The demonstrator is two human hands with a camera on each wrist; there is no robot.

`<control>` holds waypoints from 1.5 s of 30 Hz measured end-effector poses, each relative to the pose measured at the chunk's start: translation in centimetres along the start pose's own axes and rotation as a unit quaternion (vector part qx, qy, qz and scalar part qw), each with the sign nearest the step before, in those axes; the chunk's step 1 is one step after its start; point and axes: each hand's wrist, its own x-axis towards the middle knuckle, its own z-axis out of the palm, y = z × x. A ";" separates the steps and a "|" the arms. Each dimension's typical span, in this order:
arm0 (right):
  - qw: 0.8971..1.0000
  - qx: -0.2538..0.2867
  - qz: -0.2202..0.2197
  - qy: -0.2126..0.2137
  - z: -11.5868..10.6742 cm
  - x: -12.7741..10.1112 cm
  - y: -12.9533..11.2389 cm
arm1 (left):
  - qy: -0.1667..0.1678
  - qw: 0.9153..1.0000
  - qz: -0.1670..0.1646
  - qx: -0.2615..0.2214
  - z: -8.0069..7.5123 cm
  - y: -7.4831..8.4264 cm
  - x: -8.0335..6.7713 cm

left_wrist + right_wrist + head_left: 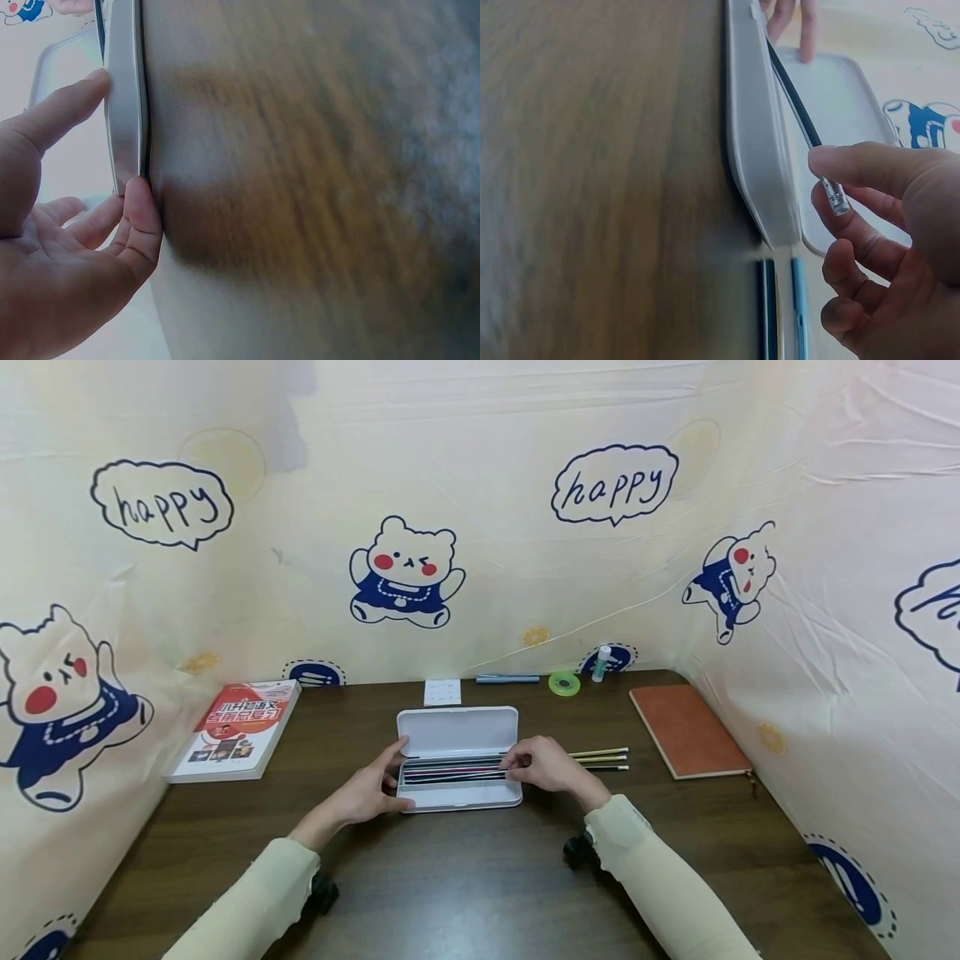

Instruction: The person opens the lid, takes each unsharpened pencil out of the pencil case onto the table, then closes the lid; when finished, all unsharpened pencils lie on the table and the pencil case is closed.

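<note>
A white pencil case (pixel 459 799) lies on the table with its lid (pixel 457 732) folded back. Several dark pencils (pixel 446 772) lie lengthwise inside it. My left hand (pixel 367 792) grips the case's left end, the thumb against the near side wall and other fingers around the end, as the left wrist view shows. Over the right end of the case, my right hand (pixel 546 764) pinches a dark pencil (pixel 799 101) between thumb and fingers near its silvery end. That pencil slants down into the case in the right wrist view.
Right of the case lie several more pencils (pixel 603 767). A brown notebook (pixel 690 731) is at the right, a red-and-white book (pixel 236 731) at the left. Along the back are a white card (pixel 442 692), a blue pen (pixel 507 679), green tape (pixel 564 683) and a glue stick (pixel 601 664).
</note>
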 end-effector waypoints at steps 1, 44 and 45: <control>1.000 0.004 -0.004 0.003 -0.2 -0.2 0.1 | 0.000 1.000 0.000 0.001 0.0 0.0 0.0; 0.990 0.036 0.127 0.041 -8.0 -10.7 10.7 | -0.002 1.000 -0.003 0.002 0.0 0.0 0.0; 0.990 0.035 0.128 0.039 -8.0 -10.7 10.8 | -0.001 1.000 -0.003 0.001 0.0 0.0 0.0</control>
